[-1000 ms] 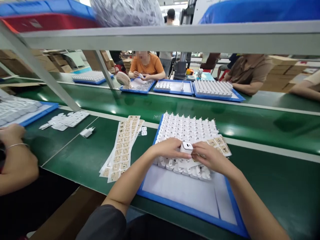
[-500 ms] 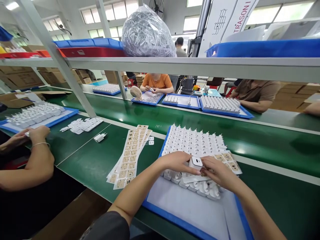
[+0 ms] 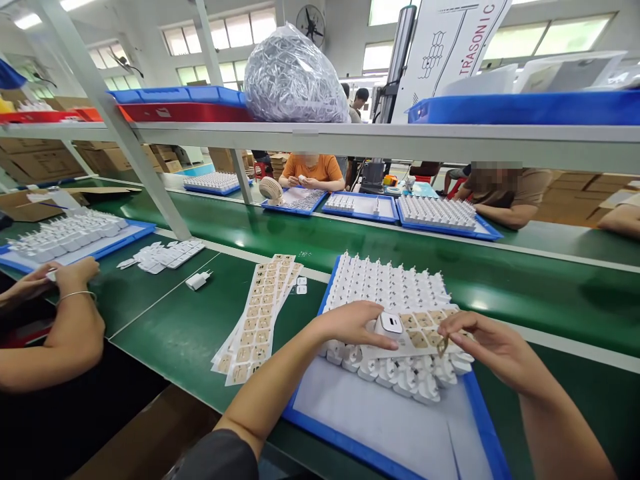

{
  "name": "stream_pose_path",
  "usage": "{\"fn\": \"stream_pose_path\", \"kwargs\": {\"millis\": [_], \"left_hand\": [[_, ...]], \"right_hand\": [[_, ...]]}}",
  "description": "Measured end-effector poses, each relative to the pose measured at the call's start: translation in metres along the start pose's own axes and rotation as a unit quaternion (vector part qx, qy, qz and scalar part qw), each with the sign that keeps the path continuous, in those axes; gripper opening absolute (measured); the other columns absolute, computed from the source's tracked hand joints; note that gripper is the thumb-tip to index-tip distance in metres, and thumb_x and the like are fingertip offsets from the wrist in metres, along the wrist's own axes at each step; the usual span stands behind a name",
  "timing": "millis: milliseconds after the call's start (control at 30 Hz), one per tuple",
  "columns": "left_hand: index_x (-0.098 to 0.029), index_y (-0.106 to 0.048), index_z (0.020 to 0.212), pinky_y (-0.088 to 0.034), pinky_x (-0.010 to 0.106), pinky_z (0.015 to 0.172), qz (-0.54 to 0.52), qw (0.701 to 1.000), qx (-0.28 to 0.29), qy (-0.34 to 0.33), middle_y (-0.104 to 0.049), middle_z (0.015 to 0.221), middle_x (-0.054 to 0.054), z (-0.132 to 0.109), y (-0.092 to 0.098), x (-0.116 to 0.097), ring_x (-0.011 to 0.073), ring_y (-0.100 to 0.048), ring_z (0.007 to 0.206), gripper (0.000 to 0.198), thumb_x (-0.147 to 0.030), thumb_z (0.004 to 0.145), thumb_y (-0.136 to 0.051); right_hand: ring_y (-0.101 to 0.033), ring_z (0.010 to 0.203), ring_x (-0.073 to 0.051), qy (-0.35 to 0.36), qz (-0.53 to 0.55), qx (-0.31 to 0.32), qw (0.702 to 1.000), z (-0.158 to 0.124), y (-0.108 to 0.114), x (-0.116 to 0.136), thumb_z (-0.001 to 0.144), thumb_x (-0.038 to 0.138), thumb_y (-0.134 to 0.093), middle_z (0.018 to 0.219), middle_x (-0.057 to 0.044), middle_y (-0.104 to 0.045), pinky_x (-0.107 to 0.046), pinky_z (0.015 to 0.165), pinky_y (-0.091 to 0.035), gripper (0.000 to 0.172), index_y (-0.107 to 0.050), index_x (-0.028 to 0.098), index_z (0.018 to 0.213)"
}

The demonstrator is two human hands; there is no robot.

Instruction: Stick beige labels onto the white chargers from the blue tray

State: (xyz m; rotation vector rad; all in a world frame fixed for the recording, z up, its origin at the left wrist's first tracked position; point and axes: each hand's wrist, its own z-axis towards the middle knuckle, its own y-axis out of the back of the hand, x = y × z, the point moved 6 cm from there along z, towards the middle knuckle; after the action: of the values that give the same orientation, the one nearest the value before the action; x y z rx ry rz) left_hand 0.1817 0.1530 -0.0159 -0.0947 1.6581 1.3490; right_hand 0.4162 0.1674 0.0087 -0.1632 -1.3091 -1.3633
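My left hand is closed round a white USB charger, its port face turned up. To its right my right hand pinches a small tan sticker by the edge. Beneath both hands a sheet of tan stickers lies across rows of white chargers, which stand with their plug pins up. Those chargers sit in a blue-rimmed tray whose near part shows a pale liner. My left fingertips are partly hidden behind the charger.
More sticker sheets lie on the green bench left of the tray, near a single charger and a pile of white pieces. A co-worker's arms are at the left. A shelf spans above the bench.
My right hand has moved right, away from the charger, and now has a small tan sticker between its fingers. My left hand keeps the charger in nearly the same place.
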Motion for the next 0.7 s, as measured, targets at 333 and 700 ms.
{"fn": "stream_pose_path", "kwargs": {"millis": [333,700], "left_hand": [[-0.021,-0.056,0.127,-0.045,0.028,0.073,-0.118,0.978,-0.174,-0.003,-0.069,0.102,0.005,-0.015,0.025,-0.021,0.0177,-0.06,0.078,0.051,-0.049,0.086,-0.071],[-0.022,-0.04,0.133,-0.047,0.032,0.083,-0.294,0.934,-0.183,-0.09,-0.055,0.11,0.006,-0.019,0.003,-0.005,0.0175,-0.053,0.087,0.047,-0.048,0.096,-0.053]], "right_hand": [[-0.075,0.084,-0.019,0.091,-0.035,-0.031,0.995,-0.025,-0.017,0.089,0.09,0.018,-0.068,0.089,-0.003,-0.075,-0.023,0.077,-0.062,0.013,-0.069,0.028,0.097],[-0.071,0.081,-0.015,0.107,-0.059,-0.046,0.991,-0.024,-0.043,0.14,0.09,0.004,-0.062,0.088,-0.001,-0.073,-0.024,0.076,-0.057,0.023,-0.064,0.024,0.101]]}}
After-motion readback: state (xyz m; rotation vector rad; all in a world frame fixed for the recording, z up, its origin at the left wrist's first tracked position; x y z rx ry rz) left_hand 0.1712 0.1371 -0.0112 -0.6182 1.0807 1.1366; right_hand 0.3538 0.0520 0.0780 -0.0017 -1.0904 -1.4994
